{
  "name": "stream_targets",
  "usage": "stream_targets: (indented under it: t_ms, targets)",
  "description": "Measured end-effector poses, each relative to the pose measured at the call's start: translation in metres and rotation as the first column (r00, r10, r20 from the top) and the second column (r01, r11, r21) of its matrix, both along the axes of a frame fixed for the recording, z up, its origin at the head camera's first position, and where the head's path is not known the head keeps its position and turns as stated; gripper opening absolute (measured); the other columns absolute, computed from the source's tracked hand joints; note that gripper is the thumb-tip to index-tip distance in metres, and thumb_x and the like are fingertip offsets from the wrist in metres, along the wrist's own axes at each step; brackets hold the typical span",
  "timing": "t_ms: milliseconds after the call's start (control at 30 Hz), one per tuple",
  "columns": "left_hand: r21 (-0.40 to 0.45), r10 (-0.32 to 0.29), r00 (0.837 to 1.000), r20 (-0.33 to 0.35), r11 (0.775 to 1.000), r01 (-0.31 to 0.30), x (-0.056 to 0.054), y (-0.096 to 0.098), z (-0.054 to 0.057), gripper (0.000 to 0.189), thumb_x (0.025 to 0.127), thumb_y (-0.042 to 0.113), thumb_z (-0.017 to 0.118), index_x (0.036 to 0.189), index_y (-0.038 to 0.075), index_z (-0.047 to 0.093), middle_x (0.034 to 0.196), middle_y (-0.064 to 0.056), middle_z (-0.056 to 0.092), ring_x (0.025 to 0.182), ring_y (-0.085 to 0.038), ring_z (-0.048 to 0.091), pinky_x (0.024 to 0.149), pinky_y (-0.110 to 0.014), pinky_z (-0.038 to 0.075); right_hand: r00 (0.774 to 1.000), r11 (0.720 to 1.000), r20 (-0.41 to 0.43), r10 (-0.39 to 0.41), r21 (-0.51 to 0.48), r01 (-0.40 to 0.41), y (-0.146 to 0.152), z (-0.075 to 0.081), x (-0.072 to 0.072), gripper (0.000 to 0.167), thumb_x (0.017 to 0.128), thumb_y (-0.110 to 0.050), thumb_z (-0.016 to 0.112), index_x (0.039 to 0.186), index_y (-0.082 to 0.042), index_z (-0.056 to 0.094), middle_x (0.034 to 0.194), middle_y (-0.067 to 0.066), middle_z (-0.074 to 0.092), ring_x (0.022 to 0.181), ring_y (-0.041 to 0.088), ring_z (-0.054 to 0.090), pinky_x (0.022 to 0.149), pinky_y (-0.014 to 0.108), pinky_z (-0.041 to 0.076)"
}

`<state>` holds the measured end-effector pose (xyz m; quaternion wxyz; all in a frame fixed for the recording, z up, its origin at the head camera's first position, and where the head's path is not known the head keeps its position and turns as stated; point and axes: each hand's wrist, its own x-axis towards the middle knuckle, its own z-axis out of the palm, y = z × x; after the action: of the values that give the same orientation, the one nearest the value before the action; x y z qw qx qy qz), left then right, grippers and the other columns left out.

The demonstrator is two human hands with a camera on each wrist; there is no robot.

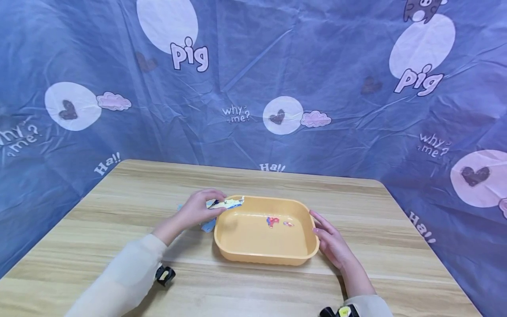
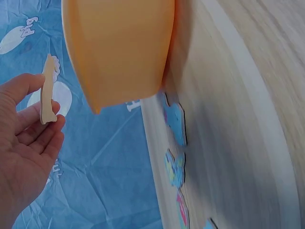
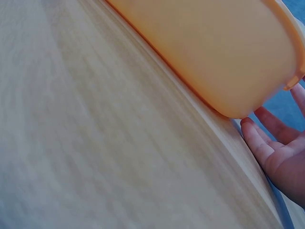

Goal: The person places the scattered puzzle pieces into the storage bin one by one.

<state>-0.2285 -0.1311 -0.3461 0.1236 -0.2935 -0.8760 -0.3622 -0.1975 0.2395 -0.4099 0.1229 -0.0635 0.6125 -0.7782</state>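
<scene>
My left hand [image 1: 199, 208] pinches a flat wooden puzzle piece [image 1: 234, 203] between thumb and fingers, above the left rim of a yellow-orange plastic bin [image 1: 263, 259]. In the left wrist view the bare wood side of this piece [image 2: 47, 95] shows. Two small printed pieces lie on the bin's floor: a red and blue one [image 1: 272, 221] and a smaller reddish one [image 1: 288, 224]. With fairly straight fingers, my right hand [image 1: 332, 243] rests against the bin's right side. The right wrist view shows those fingers beside the bin's wall [image 3: 214, 52].
Left of the bin, partly under my left hand, flat blue pieces [image 1: 208, 226] lie on the wood-grain table [image 1: 190, 281]. The left wrist view shows several there, including a multicoloured one [image 2: 175, 168]. A blue printed cloth [image 1: 245, 79] hangs behind the table.
</scene>
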Motion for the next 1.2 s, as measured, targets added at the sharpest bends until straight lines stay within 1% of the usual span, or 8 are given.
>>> stream_targets:
  t_ms: [133,267,400,633,767,900,967,1200]
  targets:
    - [0.003,-0.009,1.000,-0.005,1.000,0.009,-0.004,0.008,-0.002,0.022,0.073,0.019,0.069,0.089,0.004,0.065,0.098,-0.004,0.060,0.095,-0.022,0.053,0.084,-0.038,0.040,1.000,1.000,-0.008,0.004,0.007,-0.004,0.000,-0.001,-0.001,0.057,0.086,-0.005,0.045,0.136,-0.007,0.020,0.136,0.024,0.014,0.109,0.021,0.044,0.086,0.034,0.038]
    - [0.022,-0.031,0.999,-0.009,0.999,0.031,-0.008,0.015,-0.005,0.022,0.073,0.017,0.069,0.089,0.003,0.064,0.098,-0.005,0.060,0.095,-0.022,0.053,0.085,-0.038,0.039,1.000,1.000,-0.007,0.005,0.007,-0.005,0.001,-0.002,0.000,0.056,0.086,-0.004,0.045,0.136,-0.007,0.020,0.136,0.025,0.014,0.110,0.022,0.043,0.086,0.034,0.038]
    - [0.041,-0.060,0.998,0.006,0.997,0.060,-0.010,0.022,-0.008,0.022,0.073,0.015,0.068,0.090,0.001,0.064,0.098,-0.006,0.060,0.095,-0.022,0.053,0.084,-0.036,0.040,1.000,1.000,0.004,-0.002,0.001,0.002,0.001,-0.002,0.000,0.056,0.086,-0.003,0.045,0.136,-0.007,0.020,0.136,0.025,0.014,0.109,0.023,0.044,0.086,0.035,0.039]
    - [0.008,-0.075,0.997,0.035,0.997,0.075,-0.013,0.033,-0.012,0.023,0.074,0.015,0.068,0.091,0.000,0.064,0.099,-0.008,0.059,0.096,-0.022,0.052,0.084,-0.033,0.041,1.000,1.000,0.012,-0.004,0.006,0.004,0.001,-0.001,0.000,0.056,0.086,-0.003,0.044,0.136,-0.007,0.020,0.136,0.024,0.014,0.112,0.026,0.040,0.086,0.034,0.038]
    - [-0.020,-0.100,0.995,0.016,0.995,0.100,-0.015,0.038,-0.015,0.023,0.074,0.016,0.067,0.090,0.000,0.063,0.098,-0.009,0.059,0.094,-0.022,0.053,0.083,-0.032,0.041,1.000,1.000,0.016,0.000,0.013,0.000,0.000,0.000,0.000,0.056,0.087,-0.004,0.044,0.137,-0.008,0.020,0.136,0.023,0.015,0.114,0.027,0.038,0.087,0.034,0.038]
    - [-0.051,-0.116,0.993,-0.009,0.992,0.116,-0.016,0.044,-0.016,0.023,0.075,0.016,0.067,0.090,0.000,0.063,0.097,-0.010,0.059,0.094,-0.023,0.054,0.083,-0.032,0.041,1.000,1.000,0.017,-0.009,0.009,0.009,0.000,0.000,-0.001,0.056,0.086,-0.004,0.044,0.136,-0.008,0.021,0.136,0.023,0.016,0.113,0.026,0.039,0.087,0.034,0.038]
    - [-0.064,-0.117,0.993,-0.003,0.991,0.117,-0.017,0.046,-0.016,0.022,0.075,0.017,0.066,0.090,0.000,0.064,0.097,-0.009,0.060,0.093,-0.022,0.054,0.084,-0.032,0.041,1.000,1.000,0.013,-0.014,0.003,0.014,0.000,0.000,-0.001,0.056,0.086,-0.004,0.045,0.136,-0.008,0.021,0.135,0.023,0.017,0.111,0.025,0.041,0.087,0.034,0.038]
    - [-0.078,-0.104,0.993,0.061,0.991,0.109,-0.021,0.053,-0.019,0.022,0.075,0.019,0.066,0.089,0.003,0.064,0.095,-0.007,0.059,0.092,-0.020,0.054,0.082,-0.030,0.041,1.000,1.000,-0.013,-0.005,-0.021,0.005,0.001,-0.001,0.000,0.056,0.085,-0.003,0.045,0.136,-0.007,0.021,0.134,0.025,0.017,0.109,0.022,0.044,0.087,0.034,0.038]
